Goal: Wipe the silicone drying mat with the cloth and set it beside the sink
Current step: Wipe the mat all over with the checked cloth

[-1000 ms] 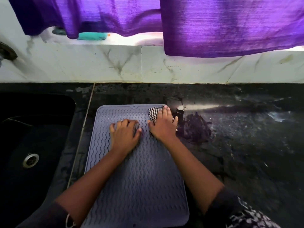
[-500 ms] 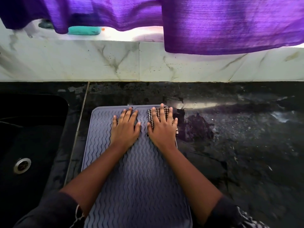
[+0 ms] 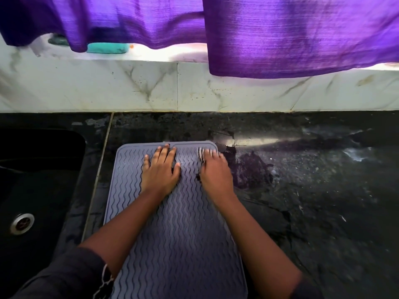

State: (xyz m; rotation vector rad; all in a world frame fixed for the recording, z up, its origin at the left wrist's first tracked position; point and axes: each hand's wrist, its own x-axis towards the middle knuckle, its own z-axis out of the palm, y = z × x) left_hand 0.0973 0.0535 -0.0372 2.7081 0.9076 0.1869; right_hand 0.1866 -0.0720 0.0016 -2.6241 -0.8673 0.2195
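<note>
Both hands lying flat on grey wavy-ribbed silicone mat (image 3: 179,244) | left hand (image 3: 160,172) spread, empty | right hand (image 3: 216,173) pressing checked cloth (image 3: 201,152), blurred

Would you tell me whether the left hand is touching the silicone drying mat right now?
Touching. The head view shows the left hand lying palm-down and spread flat on the mat, no gap beneath it.

Grey wavy-ribbed mat (image 3: 179,240) flat beside sink; checked cloth (image 3: 201,152) atop.
</note>
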